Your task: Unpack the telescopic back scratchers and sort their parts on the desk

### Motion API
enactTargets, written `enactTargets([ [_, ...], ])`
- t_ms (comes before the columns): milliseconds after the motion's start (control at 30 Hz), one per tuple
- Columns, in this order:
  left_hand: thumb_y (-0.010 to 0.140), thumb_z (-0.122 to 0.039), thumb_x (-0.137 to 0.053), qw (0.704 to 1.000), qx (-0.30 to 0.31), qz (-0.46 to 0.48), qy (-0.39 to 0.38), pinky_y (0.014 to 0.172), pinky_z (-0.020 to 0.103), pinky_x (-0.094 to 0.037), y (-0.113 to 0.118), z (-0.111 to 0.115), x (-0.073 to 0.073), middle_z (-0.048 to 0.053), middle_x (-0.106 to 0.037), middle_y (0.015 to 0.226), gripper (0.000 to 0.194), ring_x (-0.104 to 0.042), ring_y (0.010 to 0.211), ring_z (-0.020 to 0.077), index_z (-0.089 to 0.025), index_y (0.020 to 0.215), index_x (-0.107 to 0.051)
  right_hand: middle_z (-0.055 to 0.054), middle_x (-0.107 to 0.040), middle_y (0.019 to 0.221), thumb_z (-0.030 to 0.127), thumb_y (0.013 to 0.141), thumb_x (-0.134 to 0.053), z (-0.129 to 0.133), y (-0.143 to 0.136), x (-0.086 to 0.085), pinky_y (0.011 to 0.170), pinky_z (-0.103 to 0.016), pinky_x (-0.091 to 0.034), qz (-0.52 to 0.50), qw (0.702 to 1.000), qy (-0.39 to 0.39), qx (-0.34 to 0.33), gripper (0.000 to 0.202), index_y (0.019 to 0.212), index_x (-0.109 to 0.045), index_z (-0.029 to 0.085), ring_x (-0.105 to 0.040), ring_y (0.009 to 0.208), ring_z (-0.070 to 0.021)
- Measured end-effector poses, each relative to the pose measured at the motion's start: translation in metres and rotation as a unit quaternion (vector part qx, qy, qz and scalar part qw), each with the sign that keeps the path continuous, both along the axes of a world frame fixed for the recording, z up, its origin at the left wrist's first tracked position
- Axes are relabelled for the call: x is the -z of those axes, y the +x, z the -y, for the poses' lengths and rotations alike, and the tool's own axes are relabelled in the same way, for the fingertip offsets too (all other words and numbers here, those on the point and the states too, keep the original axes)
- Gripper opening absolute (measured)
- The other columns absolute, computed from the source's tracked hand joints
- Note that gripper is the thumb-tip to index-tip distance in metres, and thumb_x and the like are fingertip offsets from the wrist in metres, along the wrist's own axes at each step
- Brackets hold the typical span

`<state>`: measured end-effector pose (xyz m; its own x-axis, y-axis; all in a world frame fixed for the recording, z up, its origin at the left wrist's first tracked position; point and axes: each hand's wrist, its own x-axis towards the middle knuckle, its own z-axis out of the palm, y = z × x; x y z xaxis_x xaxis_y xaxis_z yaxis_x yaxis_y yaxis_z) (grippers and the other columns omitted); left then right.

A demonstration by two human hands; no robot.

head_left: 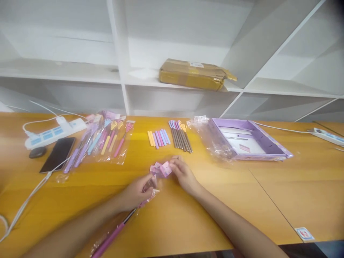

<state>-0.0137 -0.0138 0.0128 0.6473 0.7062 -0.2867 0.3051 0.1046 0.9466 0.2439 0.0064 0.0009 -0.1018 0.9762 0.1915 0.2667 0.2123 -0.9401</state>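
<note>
My left hand [138, 193] is closed on the clear plastic sleeve of a pink-handled back scratcher [111, 238], which slants down toward the table's front edge. Between the fingertips of my right hand [185, 175] is a small pink card [166, 169]. Other pink printed pieces [156, 168] lie against that card, just above my left fingers; whether they are inside the plastic I cannot tell. Beyond my hands are a row of short coloured handles [158, 138] and a row of back scratcher rods [181, 138] with coloured claws.
Bagged back scratchers [103, 138] lie at the left, beside a phone [57, 154], a black mouse-like object [37, 152] and a power strip [56, 133]. A purple box tray [263, 156] and crumpled plastic [215, 143] are at the right. A taped carton [192, 74] rests on the shelf.
</note>
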Motion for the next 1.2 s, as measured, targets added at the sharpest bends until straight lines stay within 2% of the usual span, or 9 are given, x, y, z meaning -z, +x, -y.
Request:
enactTargets([
  [67, 0.099, -0.031, -0.058, 1.0, 0.007, -0.006, 0.013, 0.05, 0.021, -0.04, -0.001, 0.001, 0.001, -0.005, -0.053, 0.073, 0.012, -0.05, 0.052, 0.011, -0.02, 0.103, -0.057, -0.005, -0.053, 0.097, 0.053, 0.102, -0.057, -0.008, 0.005, 0.001, 0.097, -0.038, -0.044, 0.005, 0.999, -0.011, 0.038, 0.04, 0.08, -0.064, 0.02, -0.053, 0.099, -0.023],
  [167, 0.096, -0.028, -0.059, 0.999, 0.02, -0.016, 0.031, 0.049, 0.021, -0.038, -0.001, 0.002, -0.002, -0.005, -0.053, 0.069, 0.011, -0.051, 0.052, 0.0116, -0.019, 0.103, -0.06, -0.006, -0.057, 0.095, 0.058, 0.098, -0.063, -0.016, 0.005, 0.005, 0.091, -0.037, -0.047, 0.031, 0.999, -0.038, 0.008, 0.041, 0.081, -0.068, 0.02, -0.056, 0.093, -0.0228],
  [400, 0.102, -0.045, -0.061, 0.999, 0.002, 0.044, -0.014, 0.044, 0.02, -0.04, -0.002, -0.001, -0.001, -0.003, -0.057, 0.073, 0.031, -0.048, 0.05, 0.0102, -0.019, 0.119, -0.059, -0.01, -0.063, 0.112, 0.058, 0.103, -0.057, -0.013, 0.006, 0.008, 0.094, -0.041, -0.049, 0.081, 0.996, 0.014, 0.032, 0.04, 0.114, -0.07, 0.022, -0.061, 0.102, -0.0251],
  [533, 0.097, -0.054, -0.07, 0.993, -0.023, 0.104, -0.047, 0.042, 0.018, -0.04, -0.003, -0.006, 0.006, -0.002, -0.062, 0.084, 0.049, -0.048, 0.048, 0.0069, -0.022, 0.127, -0.048, -0.006, -0.064, 0.102, 0.064, 0.106, -0.051, 0.003, 0.005, -0.012, 0.092, -0.039, -0.049, 0.052, 0.992, 0.005, -0.115, 0.045, 0.108, -0.067, 0.022, -0.062, 0.097, -0.0229],
  [667, 0.092, -0.055, -0.079, 0.977, -0.047, 0.204, -0.046, 0.044, 0.016, -0.041, -0.001, -0.009, 0.008, 0.0, -0.067, 0.1, 0.072, -0.048, 0.048, 0.0037, -0.028, 0.135, -0.028, -0.005, -0.061, 0.112, 0.069, 0.093, -0.072, 0.025, -0.022, -0.025, 0.067, -0.028, -0.05, -0.04, 0.965, -0.114, -0.234, 0.064, 0.137, -0.052, 0.027, -0.061, 0.082, -0.0163],
  [800, 0.089, -0.054, -0.083, 0.965, -0.044, 0.256, -0.033, 0.044, 0.017, -0.041, 0.0, -0.004, 0.002, 0.003, -0.07, 0.108, 0.078, -0.048, 0.047, 0.0031, -0.03, 0.137, -0.026, -0.005, -0.06, 0.109, 0.076, 0.088, -0.072, 0.042, -0.043, -0.036, 0.045, -0.02, -0.043, -0.1, 0.948, -0.239, -0.185, 0.081, 0.145, -0.041, 0.028, -0.063, 0.073, -0.0145],
  [933, 0.085, -0.062, -0.085, 0.951, -0.075, 0.3, -0.011, 0.053, 0.019, -0.044, 0.001, 0.002, -0.005, 0.002, -0.069, 0.1, 0.085, -0.058, 0.061, 0.0086, -0.028, 0.137, -0.027, -0.001, -0.059, 0.102, 0.069, 0.082, -0.083, 0.067, -0.054, -0.051, 0.036, -0.013, -0.032, -0.163, 0.917, -0.321, -0.17, 0.076, 0.134, -0.048, 0.025, -0.057, 0.061, -0.0076],
  [1100, 0.091, -0.056, -0.08, 0.932, -0.195, 0.299, 0.061, 0.076, 0.028, -0.051, 0.003, 0.009, -0.011, 0.0, -0.063, 0.101, 0.068, -0.063, 0.082, 0.0145, -0.027, 0.133, -0.034, -0.002, -0.063, 0.112, 0.063, 0.074, -0.091, 0.095, -0.093, -0.045, 0.031, -0.015, -0.039, -0.185, 0.916, -0.316, -0.163, 0.084, 0.134, -0.043, 0.027, -0.065, 0.059, -0.0106],
  [1200, 0.097, -0.057, -0.072, 0.925, -0.248, 0.26, 0.121, 0.09, 0.031, -0.05, 0.004, 0.015, -0.012, 0.003, -0.063, 0.108, 0.058, -0.063, 0.098, 0.018, -0.026, 0.132, -0.038, 0.002, -0.065, 0.091, 0.074, 0.074, -0.085, 0.094, -0.118, -0.032, 0.031, -0.018, -0.042, -0.198, 0.919, -0.309, -0.147, 0.078, 0.119, -0.049, 0.022, -0.058, 0.048, -0.0087],
])
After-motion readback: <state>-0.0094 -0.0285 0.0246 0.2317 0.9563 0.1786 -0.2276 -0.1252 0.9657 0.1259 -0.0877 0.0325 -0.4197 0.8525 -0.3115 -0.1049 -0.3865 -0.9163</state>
